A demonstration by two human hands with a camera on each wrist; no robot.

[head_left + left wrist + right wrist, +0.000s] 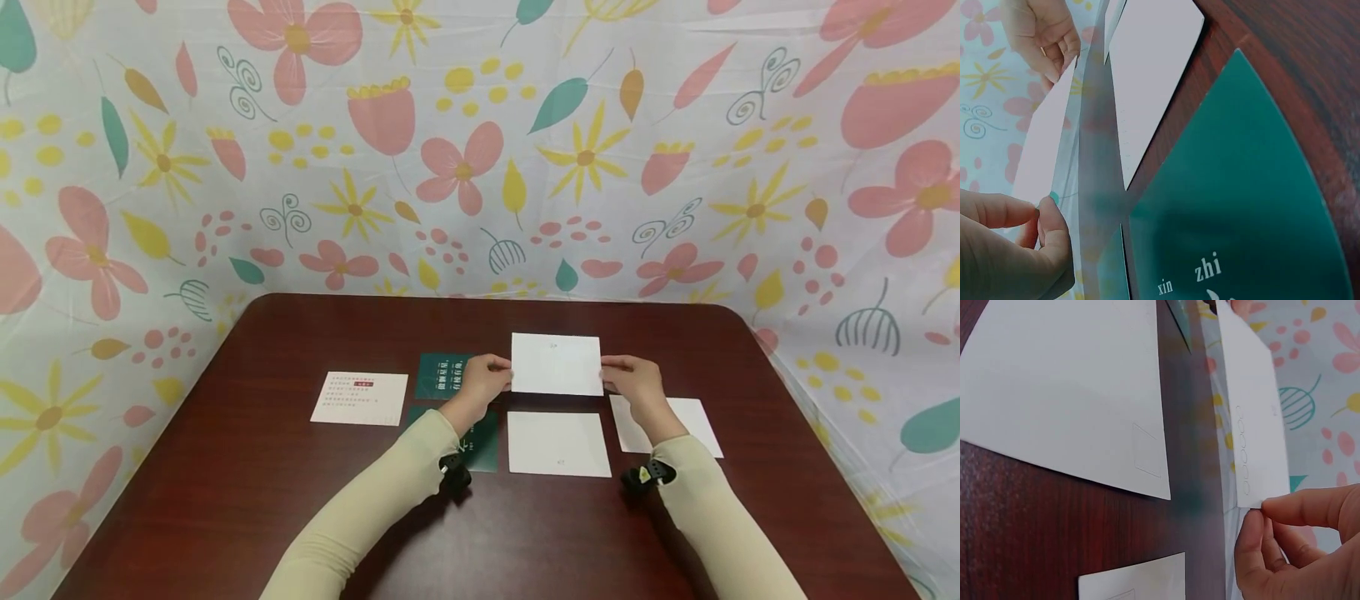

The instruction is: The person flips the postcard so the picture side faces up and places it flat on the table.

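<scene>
Between both hands a white postcard (557, 364) is held by its short sides. My left hand (480, 387) pinches the left edge, and my right hand (637, 385) pinches the right edge between thumb and fingers. In the right wrist view, a row of small ovals runs along one edge of this postcard (1257, 425). In the left wrist view it stands tilted, off the table. Below it on the table lies another white postcard (558, 444). A dark green card (483, 450) with white lettering lies partly hidden under the left forearm.
Another green card (435, 375) lies behind the left hand. At the left is a white card (360, 398) with red text. Partly covered by the right hand is a white card (693, 421). The brown table (225, 483) meets a flower-printed cloth (465, 208) behind.
</scene>
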